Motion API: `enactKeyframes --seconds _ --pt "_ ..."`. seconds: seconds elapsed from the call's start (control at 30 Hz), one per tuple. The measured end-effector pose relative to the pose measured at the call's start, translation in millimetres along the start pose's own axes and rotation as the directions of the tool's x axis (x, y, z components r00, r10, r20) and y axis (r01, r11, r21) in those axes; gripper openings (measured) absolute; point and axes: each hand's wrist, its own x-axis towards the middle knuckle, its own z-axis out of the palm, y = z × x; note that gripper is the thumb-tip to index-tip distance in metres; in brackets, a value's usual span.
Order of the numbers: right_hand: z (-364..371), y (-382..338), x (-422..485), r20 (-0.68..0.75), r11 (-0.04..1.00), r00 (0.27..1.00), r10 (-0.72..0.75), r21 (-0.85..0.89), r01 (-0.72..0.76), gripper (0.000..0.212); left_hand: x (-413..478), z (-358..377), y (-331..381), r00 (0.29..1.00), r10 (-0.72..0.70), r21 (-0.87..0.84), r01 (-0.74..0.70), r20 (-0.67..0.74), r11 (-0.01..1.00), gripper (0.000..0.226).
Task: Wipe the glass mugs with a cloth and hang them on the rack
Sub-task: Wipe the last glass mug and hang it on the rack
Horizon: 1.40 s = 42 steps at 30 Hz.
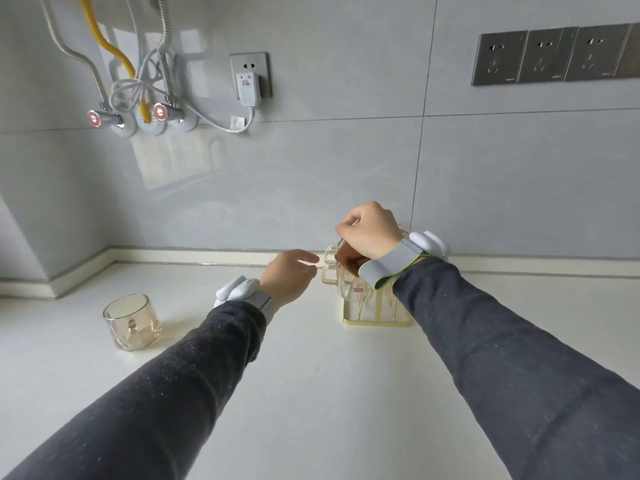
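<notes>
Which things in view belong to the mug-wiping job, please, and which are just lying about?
Job: amber glass mug on the counter; glass mugs at the gold wire rack; brown cloth in the right hand; left hand, open beside the rack.

Lying about: white plug in the grey wall socket; yellow hose; red-capped valves; row of grey sockets.

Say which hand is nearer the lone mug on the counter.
Left. The left hand hovers right of the mug; the right hand, gripping a cloth, is farther, over the rack.
</notes>
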Motion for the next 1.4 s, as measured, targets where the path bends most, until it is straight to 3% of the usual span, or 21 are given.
enactKeyframes --seconds 0.33,0.5,0.67,0.77,0.9,1.07,1.27,1.4 --pt "49 -26 -94 0.108 0.899 0.984 0.143 0.401 -0.174 0.011 -86 -36 -36 0.997 -0.06 -0.027 0.059 -0.039 0.998 0.021" --pt "81 -51 -125 0.286 0.81 0.938 0.195 0.492 -0.318 0.034 -111 -71 -76 0.979 -0.151 -0.124 0.134 -0.135 0.983 0.023" --pt "118 -75 -139 0.47 0.675 0.863 0.187 0.577 -0.46 0.057 -116 -115 -130 0.879 -0.335 -0.305 0.234 -0.34 0.923 0.029" --pt "142 -82 -138 0.515 0.666 0.845 0.147 0.58 -0.469 0.076 -112 -132 -156 0.808 -0.446 -0.392 0.294 -0.386 0.872 0.035" --pt "166 -82 -134 0.55 0.686 0.829 0.104 0.564 -0.46 0.067 -102 -143 -184 0.746 -0.557 -0.446 0.385 -0.365 0.808 0.045" --pt "190 -76 -122 0.528 0.745 0.846 0.077 0.533 -0.4 0.058 -81 -148 -198 0.73 -0.629 -0.504 0.451 -0.266 0.737 0.045" --pt "199 -56 -111 0.498 0.718 0.864 0.073 0.575 -0.392 0.058 -59 -143 -205 0.71 -0.673 -0.596 0.454 -0.207 0.662 0.038" --pt "192 -45 -111 0.468 0.713 0.877 0.111 0.578 -0.398 0.043 -50 -138 -208 0.703 -0.679 -0.642 0.423 -0.213 0.639 0.041"
